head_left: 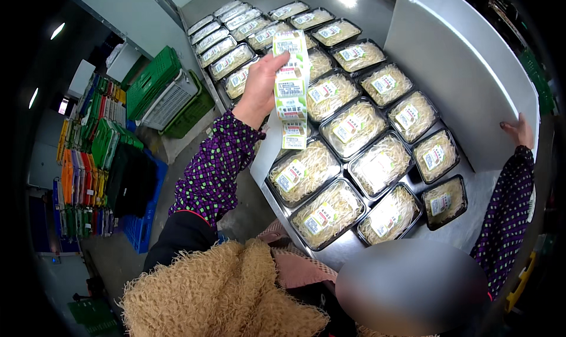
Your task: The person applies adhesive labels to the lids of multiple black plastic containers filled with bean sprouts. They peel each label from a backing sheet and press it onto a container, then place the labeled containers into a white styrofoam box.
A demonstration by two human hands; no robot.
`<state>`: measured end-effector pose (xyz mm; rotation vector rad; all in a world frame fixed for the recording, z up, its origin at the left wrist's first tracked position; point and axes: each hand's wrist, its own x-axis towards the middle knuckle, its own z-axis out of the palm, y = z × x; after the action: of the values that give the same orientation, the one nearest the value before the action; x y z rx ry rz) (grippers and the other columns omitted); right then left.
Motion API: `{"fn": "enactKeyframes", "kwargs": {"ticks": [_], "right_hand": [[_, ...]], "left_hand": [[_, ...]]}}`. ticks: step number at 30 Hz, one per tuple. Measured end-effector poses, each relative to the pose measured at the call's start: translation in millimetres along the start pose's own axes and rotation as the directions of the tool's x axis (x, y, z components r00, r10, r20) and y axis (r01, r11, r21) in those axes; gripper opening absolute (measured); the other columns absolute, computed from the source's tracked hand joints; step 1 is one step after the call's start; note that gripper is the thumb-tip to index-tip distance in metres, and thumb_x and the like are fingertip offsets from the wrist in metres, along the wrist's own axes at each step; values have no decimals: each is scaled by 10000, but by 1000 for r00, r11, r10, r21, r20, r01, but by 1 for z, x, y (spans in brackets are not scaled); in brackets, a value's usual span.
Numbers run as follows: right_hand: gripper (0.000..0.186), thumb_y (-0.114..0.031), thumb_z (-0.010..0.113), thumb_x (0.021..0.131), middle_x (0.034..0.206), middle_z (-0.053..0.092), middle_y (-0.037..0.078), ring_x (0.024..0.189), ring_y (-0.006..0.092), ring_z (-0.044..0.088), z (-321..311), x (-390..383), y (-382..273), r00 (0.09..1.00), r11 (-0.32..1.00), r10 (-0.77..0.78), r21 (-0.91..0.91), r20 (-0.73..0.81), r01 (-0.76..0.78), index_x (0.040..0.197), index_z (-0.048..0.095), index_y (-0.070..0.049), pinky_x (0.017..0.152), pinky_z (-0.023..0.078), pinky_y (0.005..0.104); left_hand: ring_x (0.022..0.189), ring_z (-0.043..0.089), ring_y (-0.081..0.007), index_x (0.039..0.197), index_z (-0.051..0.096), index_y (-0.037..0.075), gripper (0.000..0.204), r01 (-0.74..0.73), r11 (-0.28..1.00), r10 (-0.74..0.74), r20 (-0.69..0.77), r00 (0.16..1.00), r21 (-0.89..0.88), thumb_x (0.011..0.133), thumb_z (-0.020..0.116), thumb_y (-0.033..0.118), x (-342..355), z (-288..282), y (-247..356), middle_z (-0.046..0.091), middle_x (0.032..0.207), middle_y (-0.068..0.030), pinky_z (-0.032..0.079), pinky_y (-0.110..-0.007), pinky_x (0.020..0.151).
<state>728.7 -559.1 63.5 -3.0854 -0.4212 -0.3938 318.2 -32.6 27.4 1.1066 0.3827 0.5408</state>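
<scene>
My left hand [262,86] holds a long strip of printed green-and-white labels [292,89] with white backing hanging below, over rows of black plastic trays [348,131] of pale bean sprouts. The trays have clear tops with labels on them and cover much of the metal table [463,219]. My right hand [519,134], at the far right, grips the edge of a tall white board or box [454,60] standing on the table beside the trays. Both forearms wear purple patterned sleeves.
On the left, below the table's edge, stand stacked green and white baskets [162,104] and folded crates [88,178] in several colours, with a blue pallet [144,225] on the floor. A pale wall or cabinet [141,19] is at the upper left.
</scene>
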Motion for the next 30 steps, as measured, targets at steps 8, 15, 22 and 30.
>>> {"fn": "enactKeyframes", "kwargs": {"ticks": [8,15,22,30], "right_hand": [[391,-251,836,626,855,681,135,838,356,647,-3,-119,-57,906,994,-36,80,-422,76,916,629,-91,741,494,463],[342,-110,753,601,857,622,66,884,270,618,9,-202,-96,920,962,-248,31,-303,270,931,673,-146,718,488,412],[310,-269,838,639,748,654,121,735,324,635,-29,-210,2,934,995,88,73,-347,-66,826,657,-101,644,503,449],[319,-169,835,591,811,679,40,775,249,636,-20,-345,-13,740,984,173,153,-650,-96,867,684,-120,683,451,367]], "left_hand": [[811,666,-152,1041,621,-28,181,41,997,-33,130,991,-60,938,568,112,9,34,-14,679,958,-88,540,-287,721],[749,630,-58,1056,650,5,188,64,984,-126,388,913,167,962,562,141,-1,86,-37,691,914,-25,492,-203,664],[733,602,-44,1026,667,4,183,69,965,-190,492,849,252,954,581,148,-9,123,-57,681,892,-3,474,-207,658],[786,596,-58,1044,649,-1,177,36,939,-202,464,862,341,940,567,117,-71,114,-64,672,929,-15,466,-220,711]]}}
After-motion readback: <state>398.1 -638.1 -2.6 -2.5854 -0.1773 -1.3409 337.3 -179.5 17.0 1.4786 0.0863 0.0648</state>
